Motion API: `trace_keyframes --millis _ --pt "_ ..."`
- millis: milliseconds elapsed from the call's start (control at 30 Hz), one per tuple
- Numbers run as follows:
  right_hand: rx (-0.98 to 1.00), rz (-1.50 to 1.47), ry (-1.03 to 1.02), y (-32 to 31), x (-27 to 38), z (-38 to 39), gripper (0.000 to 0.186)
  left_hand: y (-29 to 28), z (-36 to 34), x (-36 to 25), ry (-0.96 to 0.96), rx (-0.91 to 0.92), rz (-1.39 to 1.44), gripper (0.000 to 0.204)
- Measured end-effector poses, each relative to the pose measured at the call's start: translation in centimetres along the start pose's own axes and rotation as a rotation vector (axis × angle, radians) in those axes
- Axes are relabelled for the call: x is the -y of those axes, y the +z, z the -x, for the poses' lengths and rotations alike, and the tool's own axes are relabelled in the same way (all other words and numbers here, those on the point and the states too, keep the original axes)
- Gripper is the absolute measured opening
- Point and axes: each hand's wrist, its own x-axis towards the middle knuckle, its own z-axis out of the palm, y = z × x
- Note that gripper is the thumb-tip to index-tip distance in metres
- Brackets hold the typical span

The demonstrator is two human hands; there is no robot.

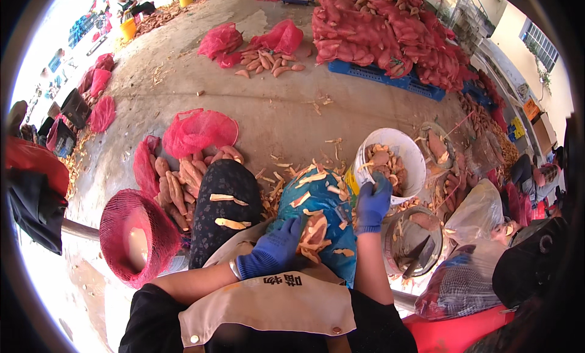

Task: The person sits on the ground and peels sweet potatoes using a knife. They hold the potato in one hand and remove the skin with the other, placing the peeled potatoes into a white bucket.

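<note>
Over my lap, my left hand (278, 246) in a blue knit glove is closed, its fingers bent beside a heap of sweet potato peels (314, 232). What it holds, if anything, is hidden. My right hand (372, 205), gloved the same way, is closed at the near left rim of a white bucket (415, 164); I cannot make out what is in its fingers. Cut sweet potatoes (390, 167) lie inside the bucket. A blue plastic sheet (287, 208) covers my right leg, and peel strips (233, 223) lie on both legs.
Unpeeled sweet potatoes (177, 191) spill from a red net bag (201, 132) ahead left. A net-covered basket (131, 237) stands at my left. A metal pail (414, 269) with a knife (418, 255) is at my right. Stacked sacks (378, 36) sit on a blue pallet (390, 78).
</note>
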Motion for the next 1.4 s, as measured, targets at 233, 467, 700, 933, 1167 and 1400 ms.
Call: trace_keyframes --millis 233,467,700,933,1167,1400 --pt "-0.039 0.260 -0.092 1.0 2.7 1.7 0.025 1.6 0.0 1.8 0.048 -0.010 0.070 0.093" --pt "0.256 -0.188 -0.282 -0.9 8.6 3.1 0.026 1.0 -0.3 0.0 -0.048 0.068 0.150 0.099" --pt "-0.031 0.128 -0.124 -1.0 0.0 -0.2 0.023 0.1 0.1 0.1 -0.042 0.110 0.015 0.098" --pt "-0.002 0.371 -0.074 1.3 1.5 1.1 0.020 0.6 0.7 -1.2 0.003 0.018 -0.107 0.092" --pt "0.385 -0.171 -0.121 -0.2 4.0 3.7 0.019 0.5 0.6 -1.9 0.062 -0.095 -0.107 0.082" --pt "-0.080 0.253 -0.080 -1.1 -4.1 0.2 0.033 0.4 0.6 0.1 0.100 -0.105 -0.026 0.074"
